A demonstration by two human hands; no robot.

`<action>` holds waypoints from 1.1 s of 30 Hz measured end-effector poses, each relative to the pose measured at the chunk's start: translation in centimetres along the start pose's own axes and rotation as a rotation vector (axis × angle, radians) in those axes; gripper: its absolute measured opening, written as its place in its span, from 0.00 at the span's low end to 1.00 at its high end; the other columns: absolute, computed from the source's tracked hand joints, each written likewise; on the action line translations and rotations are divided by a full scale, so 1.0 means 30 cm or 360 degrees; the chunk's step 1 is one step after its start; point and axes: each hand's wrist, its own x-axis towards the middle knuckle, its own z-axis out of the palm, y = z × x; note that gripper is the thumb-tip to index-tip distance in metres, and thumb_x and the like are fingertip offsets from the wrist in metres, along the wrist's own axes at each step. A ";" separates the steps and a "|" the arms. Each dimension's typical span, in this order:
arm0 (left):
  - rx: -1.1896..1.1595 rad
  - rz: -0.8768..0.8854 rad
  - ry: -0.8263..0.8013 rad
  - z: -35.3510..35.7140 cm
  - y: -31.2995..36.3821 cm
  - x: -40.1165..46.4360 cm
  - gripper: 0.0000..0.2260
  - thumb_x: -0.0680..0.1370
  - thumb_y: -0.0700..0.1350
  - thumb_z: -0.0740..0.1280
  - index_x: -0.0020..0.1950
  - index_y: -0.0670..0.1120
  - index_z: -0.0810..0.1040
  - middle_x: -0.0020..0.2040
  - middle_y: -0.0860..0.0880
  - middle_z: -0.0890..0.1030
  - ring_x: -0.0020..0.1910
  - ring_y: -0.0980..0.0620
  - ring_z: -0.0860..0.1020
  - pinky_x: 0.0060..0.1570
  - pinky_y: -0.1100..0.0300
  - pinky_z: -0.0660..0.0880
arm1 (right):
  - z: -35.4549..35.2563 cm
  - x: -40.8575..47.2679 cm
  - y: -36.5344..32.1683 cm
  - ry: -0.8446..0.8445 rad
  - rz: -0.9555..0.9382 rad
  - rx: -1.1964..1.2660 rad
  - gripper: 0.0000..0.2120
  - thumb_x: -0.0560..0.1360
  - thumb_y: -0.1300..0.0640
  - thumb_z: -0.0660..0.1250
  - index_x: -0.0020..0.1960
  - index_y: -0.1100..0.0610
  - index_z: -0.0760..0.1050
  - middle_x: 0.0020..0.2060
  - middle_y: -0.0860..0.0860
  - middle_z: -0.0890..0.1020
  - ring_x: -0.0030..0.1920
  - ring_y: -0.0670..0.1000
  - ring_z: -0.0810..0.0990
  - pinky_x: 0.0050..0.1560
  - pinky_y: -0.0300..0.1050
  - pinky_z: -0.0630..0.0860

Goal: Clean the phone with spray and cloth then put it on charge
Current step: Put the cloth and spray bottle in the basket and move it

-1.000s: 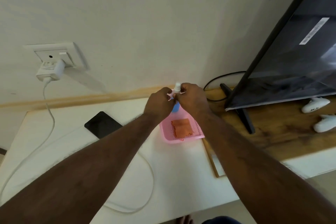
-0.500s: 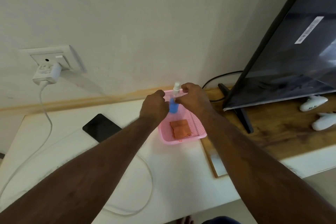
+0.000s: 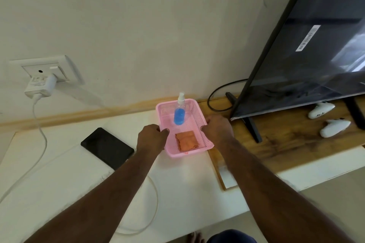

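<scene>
Head view is showing a white bench [image 3: 187, 193] with a pink basket [image 3: 203, 140] sitting at frame centre, against the wall. Inside it a spray bottle [image 3: 179, 114] of blue liquid is standing upright at the far end, and a folded orange cloth [image 3: 186, 140] is lying at the near end. The left hand [image 3: 151, 140] is gripping the basket's left rim, fingers curled over the edge. The right hand [image 3: 218, 129] is lying against the basket's right rim; its fingers are hidden behind the back of the hand, so whether they are gripping cannot be told. A black phone [image 3: 107, 148] is lying flat, screen dark, left of the basket and just beside the left wrist. At the left of the frame a white charger [image 3: 40, 86] is sitting plugged into a wall socket [image 3: 59, 69], and its white cable [image 3: 39, 134] is trailing down across the bench and looping toward the lower centre. A dark television [image 3: 316, 55] is filling the upper right, standing on a wooden surface [image 3: 286, 144] where two white controllers [image 3: 327, 118] are lying.
</scene>
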 end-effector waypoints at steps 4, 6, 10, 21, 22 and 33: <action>0.0045 0.0005 0.0031 0.006 0.014 0.011 0.11 0.79 0.51 0.66 0.47 0.44 0.81 0.43 0.46 0.84 0.40 0.45 0.83 0.46 0.52 0.82 | 0.001 0.021 -0.008 -0.0001 0.0019 -0.0038 0.10 0.76 0.51 0.69 0.55 0.53 0.77 0.49 0.52 0.82 0.42 0.51 0.82 0.45 0.47 0.83; 0.0064 0.0014 0.0024 0.003 0.019 0.025 0.12 0.79 0.51 0.66 0.47 0.44 0.81 0.44 0.46 0.84 0.40 0.45 0.83 0.47 0.51 0.82 | 0.000 0.032 -0.015 -0.0003 0.0022 -0.0072 0.10 0.77 0.52 0.69 0.55 0.54 0.76 0.49 0.52 0.82 0.42 0.51 0.82 0.45 0.47 0.83; 0.0061 0.0015 0.0024 -0.009 0.032 0.056 0.13 0.79 0.51 0.66 0.49 0.42 0.82 0.46 0.45 0.85 0.42 0.43 0.83 0.49 0.49 0.82 | -0.001 0.058 -0.030 0.0007 0.0023 -0.0072 0.09 0.77 0.52 0.68 0.55 0.54 0.76 0.50 0.52 0.82 0.42 0.51 0.82 0.46 0.47 0.83; 0.0029 0.0015 0.0032 -0.025 0.052 0.079 0.13 0.80 0.51 0.66 0.52 0.42 0.83 0.48 0.44 0.85 0.43 0.42 0.84 0.50 0.49 0.82 | 0.008 0.098 -0.040 0.0074 -0.0066 -0.0090 0.07 0.77 0.51 0.68 0.52 0.53 0.76 0.47 0.52 0.82 0.40 0.51 0.81 0.45 0.46 0.83; 0.0017 0.0014 0.0027 -0.028 0.054 0.080 0.13 0.80 0.51 0.67 0.52 0.42 0.83 0.48 0.44 0.85 0.43 0.42 0.84 0.51 0.48 0.82 | 0.007 0.102 -0.043 0.0083 -0.0085 -0.0107 0.07 0.77 0.52 0.68 0.52 0.53 0.76 0.47 0.52 0.82 0.39 0.51 0.81 0.44 0.46 0.83; -0.0103 -0.0002 -0.0011 -0.037 0.042 0.087 0.12 0.80 0.53 0.67 0.48 0.44 0.82 0.47 0.45 0.86 0.39 0.44 0.85 0.48 0.50 0.83 | 0.000 0.061 -0.090 0.0554 -0.0266 -0.0146 0.10 0.78 0.46 0.65 0.54 0.51 0.75 0.51 0.50 0.82 0.46 0.50 0.80 0.46 0.45 0.81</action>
